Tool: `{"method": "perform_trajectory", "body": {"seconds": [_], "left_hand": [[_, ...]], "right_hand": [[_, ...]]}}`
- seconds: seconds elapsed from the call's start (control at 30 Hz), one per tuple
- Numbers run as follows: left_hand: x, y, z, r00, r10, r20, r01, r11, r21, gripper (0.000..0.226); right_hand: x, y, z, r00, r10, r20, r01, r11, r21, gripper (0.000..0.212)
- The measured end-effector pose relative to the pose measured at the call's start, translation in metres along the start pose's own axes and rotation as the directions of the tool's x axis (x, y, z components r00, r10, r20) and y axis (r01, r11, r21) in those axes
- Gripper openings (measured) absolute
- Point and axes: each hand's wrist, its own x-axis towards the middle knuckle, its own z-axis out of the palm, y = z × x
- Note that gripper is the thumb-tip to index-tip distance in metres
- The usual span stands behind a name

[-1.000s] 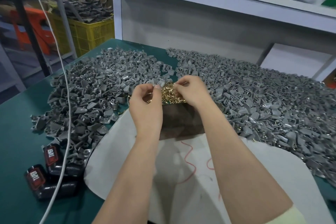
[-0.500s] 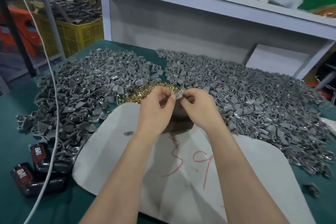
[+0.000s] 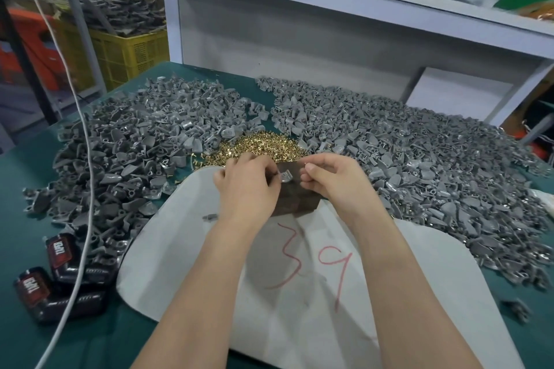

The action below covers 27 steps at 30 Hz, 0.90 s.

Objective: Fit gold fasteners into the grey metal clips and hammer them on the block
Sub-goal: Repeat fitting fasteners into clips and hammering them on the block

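Left hand (image 3: 247, 186) with clip (image 3: 285, 179), right hand (image 3: 335, 180) now apart; "39" (image 3: 341, 281) on sheet (image 3: 180, 263).

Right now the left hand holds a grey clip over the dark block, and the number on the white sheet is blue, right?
Not blue: the head view shows the number on the white sheet is red. The left hand does hold a grey clip over the dark block.

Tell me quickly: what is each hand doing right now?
Left hand: holds a grey clip.
Right hand: pinches what looks like a gold fastener.
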Motion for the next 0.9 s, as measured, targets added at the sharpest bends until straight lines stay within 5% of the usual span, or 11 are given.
{"method": "perform_trajectory", "body": {"seconds": [0.23,0.4,0.53,0.9], "left_hand": [[0.001,0.000,0.002,1.000,-0.014,0.010,0.014,1.000,0.014,0.004],[0.002,-0.001,0.003,1.000,-0.017,0.016,0.017,1.000,0.010,0.005],[0.002,-0.002,0.004,1.000,-0.003,0.007,0.003,1.000,0.005,0.005],[0.002,-0.003,0.004,1.000,0.011,0.006,-0.011,1.000,-0.008,0.005]], "right_hand": [[0.003,0.001,0.008,1.000,-0.017,-0.006,0.017,0.999,0.042,0.007],[0.011,0.005,0.017,0.970,-0.240,-0.033,0.198,0.863,-0.466,0.009],[0.012,0.012,0.021,0.968,-0.250,-0.001,0.201,0.779,-0.594,0.005],[0.012,0.022,0.023,0.952,-0.306,-0.013,0.233,0.752,-0.617,0.016]]}}
